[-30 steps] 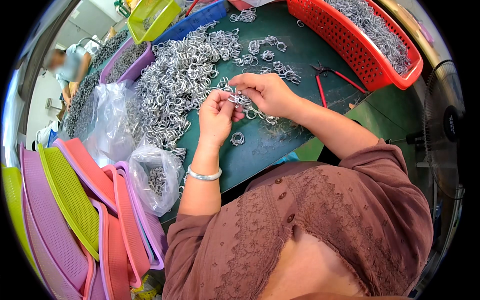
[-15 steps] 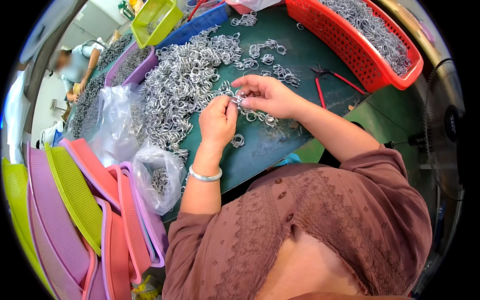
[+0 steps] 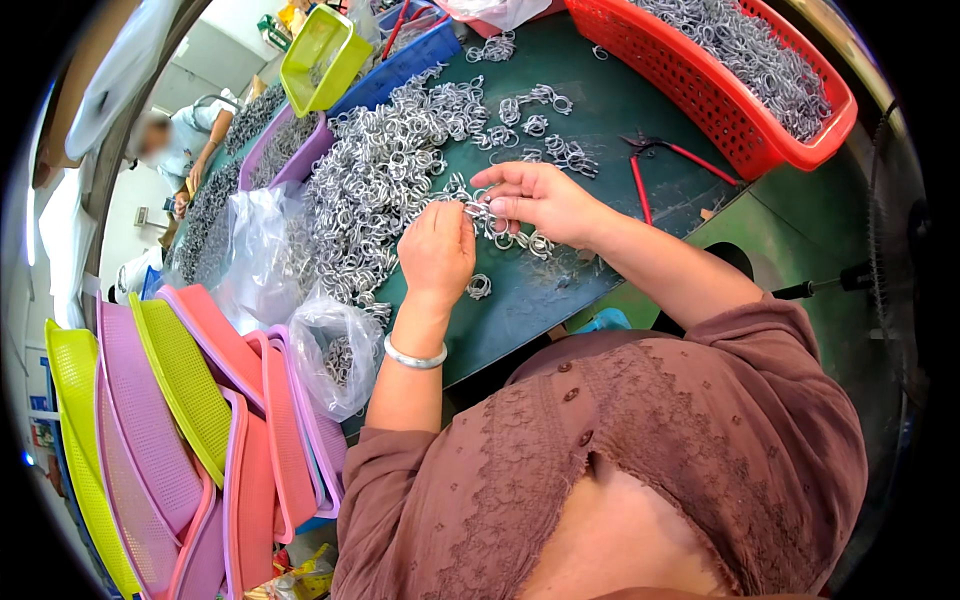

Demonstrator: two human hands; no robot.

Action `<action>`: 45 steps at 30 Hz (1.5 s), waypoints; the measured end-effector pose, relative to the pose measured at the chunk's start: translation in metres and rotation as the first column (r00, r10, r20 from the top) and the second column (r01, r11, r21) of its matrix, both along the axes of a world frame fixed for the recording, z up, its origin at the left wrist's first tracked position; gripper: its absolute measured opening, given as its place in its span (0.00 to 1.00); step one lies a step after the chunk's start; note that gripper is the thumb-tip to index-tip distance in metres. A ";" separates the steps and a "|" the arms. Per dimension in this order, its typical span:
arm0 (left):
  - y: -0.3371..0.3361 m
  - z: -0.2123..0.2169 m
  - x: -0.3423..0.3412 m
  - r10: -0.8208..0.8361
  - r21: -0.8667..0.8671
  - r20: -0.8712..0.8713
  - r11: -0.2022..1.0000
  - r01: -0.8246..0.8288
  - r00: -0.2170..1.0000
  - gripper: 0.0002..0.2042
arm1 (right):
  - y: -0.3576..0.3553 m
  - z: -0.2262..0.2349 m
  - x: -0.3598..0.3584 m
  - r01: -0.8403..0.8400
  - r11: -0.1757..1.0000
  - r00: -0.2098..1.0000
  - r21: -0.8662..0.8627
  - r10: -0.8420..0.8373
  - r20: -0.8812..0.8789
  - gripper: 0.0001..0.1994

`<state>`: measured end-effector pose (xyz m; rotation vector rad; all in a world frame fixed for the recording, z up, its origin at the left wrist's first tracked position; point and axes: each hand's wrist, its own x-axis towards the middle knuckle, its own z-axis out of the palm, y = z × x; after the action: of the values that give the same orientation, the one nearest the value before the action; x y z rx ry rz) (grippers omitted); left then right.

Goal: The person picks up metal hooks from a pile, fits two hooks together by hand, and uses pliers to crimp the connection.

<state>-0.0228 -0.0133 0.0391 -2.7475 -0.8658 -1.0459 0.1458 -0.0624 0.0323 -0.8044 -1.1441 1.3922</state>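
My left hand (image 3: 437, 252) is closed in a pinch, its fingertips meeting my right hand over the edge of a heap. Between them sits a small silvery metal ring piece (image 3: 477, 209), partly hidden by the fingers. My right hand (image 3: 545, 203) grips the same piece from the right between thumb and fingers. To the left spreads a large pile of metal rings (image 3: 375, 165). A few linked rings (image 3: 532, 243) lie just below my right hand, and a single small cluster (image 3: 479, 287) rests beside my left wrist.
Red-handled pliers (image 3: 642, 188) lie right of my hands. A red basket (image 3: 700, 95) full of rings stands far right. Clear plastic bags (image 3: 335, 350) and stacked colourful baskets (image 3: 180, 385) crowd the left. Green, blue and purple bins stand behind the pile; another person sits far left.
The whole view has shifted slightly to the right. My hands stay together on the ring piece, with only small finger movements.
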 end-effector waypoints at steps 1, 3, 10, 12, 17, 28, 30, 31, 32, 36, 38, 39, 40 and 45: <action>-0.001 0.001 0.001 0.001 0.005 -0.015 1.000 -0.001 1.000 0.04 | 0.000 -0.001 0.002 0.006 1.000 1.000 -0.010 -0.006 0.003 0.16; -0.004 0.003 0.006 -0.002 -0.022 0.012 1.000 0.002 1.000 0.05 | -0.001 -0.001 0.003 0.012 1.000 1.000 -0.027 -0.012 0.007 0.15; -0.005 0.009 0.024 -0.146 0.043 0.124 0.989 0.141 0.981 0.06 | -0.004 0.005 0.016 0.051 0.999 0.989 -0.006 -0.050 0.142 0.15; -0.003 0.007 0.026 -0.163 0.071 0.122 0.985 0.155 0.979 0.05 | -0.006 0.007 0.019 0.071 0.997 0.984 0.026 -0.074 0.159 0.15; -0.007 0.005 0.033 -0.063 0.056 0.026 0.997 0.061 0.998 0.04 | -0.005 -0.004 0.017 0.210 0.971 0.973 0.116 -0.219 0.078 0.15; 0.000 -0.008 0.035 -0.055 -0.548 0.274 0.811 0.203 0.960 0.03 | -0.005 -0.012 0.024 0.182 0.956 0.983 0.230 -0.181 -0.026 0.16; -0.005 0.003 0.039 -0.097 -0.371 0.184 0.915 0.160 0.978 0.03 | -0.006 -0.008 0.025 0.199 0.967 0.978 0.158 -0.185 -0.100 0.15; -0.007 0.006 0.040 -0.110 -0.273 0.136 0.951 0.144 0.985 0.03 | -0.006 -0.007 0.024 0.205 0.971 0.973 0.122 -0.188 -0.137 0.15; -0.008 0.006 0.039 -0.103 -0.248 0.106 0.960 0.127 0.989 0.03 | -0.005 -0.007 0.024 0.210 0.975 0.970 0.076 -0.197 -0.144 0.15; -0.011 0.006 0.040 -0.039 -0.228 -0.038 0.973 0.030 0.999 0.04 | 0.001 -0.013 0.024 0.191 0.980 0.973 -0.058 -0.196 -0.123 0.14; -0.011 0.006 0.040 -0.016 -0.280 -0.086 0.960 -0.009 0.996 0.05 | 0.003 -0.013 0.025 0.182 0.981 0.978 -0.068 -0.188 -0.088 0.13; -0.010 0.007 0.040 -0.014 -0.405 -0.009 0.914 0.010 1.000 0.05 | 0.003 -0.011 0.026 0.187 0.981 0.979 -0.057 -0.191 -0.070 0.13; -0.009 0.008 0.039 -0.003 -0.522 0.067 0.852 0.038 0.998 0.06 | 0.003 -0.010 0.027 0.192 0.980 0.980 -0.047 -0.195 -0.052 0.13; 0.002 0.014 0.032 0.035 -0.861 0.392 0.367 0.353 0.919 0.05 | 0.001 0.003 0.030 0.173 0.983 0.983 0.060 -0.176 0.054 0.14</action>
<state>0.0093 -0.0109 0.0527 -3.6682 -1.7263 -1.4382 0.1758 -0.0617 0.0351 -0.8896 -1.1245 1.1934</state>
